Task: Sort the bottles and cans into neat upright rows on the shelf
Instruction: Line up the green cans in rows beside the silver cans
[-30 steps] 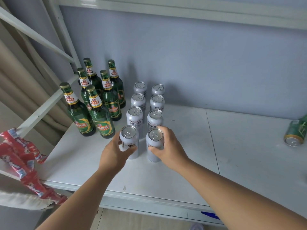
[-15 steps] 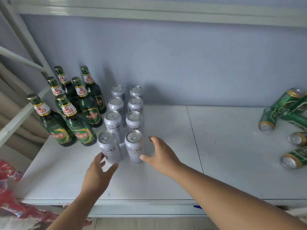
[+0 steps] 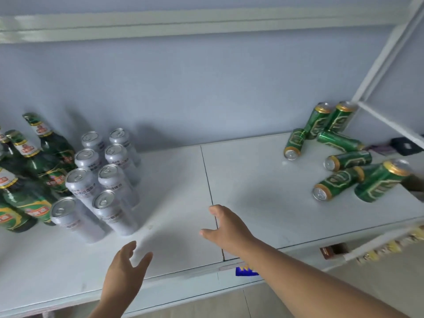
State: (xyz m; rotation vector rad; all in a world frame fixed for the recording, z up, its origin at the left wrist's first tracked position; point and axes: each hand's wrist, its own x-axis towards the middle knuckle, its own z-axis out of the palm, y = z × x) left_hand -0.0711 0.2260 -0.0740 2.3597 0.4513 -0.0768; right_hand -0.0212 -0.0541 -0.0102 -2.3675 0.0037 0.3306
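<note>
A: Quick, what are the hands doing?

B: Nothing held. The left hand (image 3: 125,269) is low by the front edge of the shelf (image 3: 263,191), fingers loose and spread, thumb out. The right hand (image 3: 226,230) is further in, over the seam (image 3: 207,180) between the two boards. It's wide open too, fingers apart, not touching anything I can see.

A: And the silver cans?

B: The silver cans (image 3: 110,177) stand upright on the left board, 2 rows of 4, running front to back, packed close. The left hand is near the front pair but clear of them.

A: Bottles?

B: The bottles (image 3: 37,164) are left of those, upright, green glass w/ gold caps, close together (some are cut off at the edge of what I can see, so no count).

A: Right side?

B: A jumble. The green cans (image 3: 347,160) lie heaped at the far right of the shelf — most on their sides, pointing every which way, a couple propped up at the back by the wall (image 3: 206,88). They're well apart from both hands.
</note>
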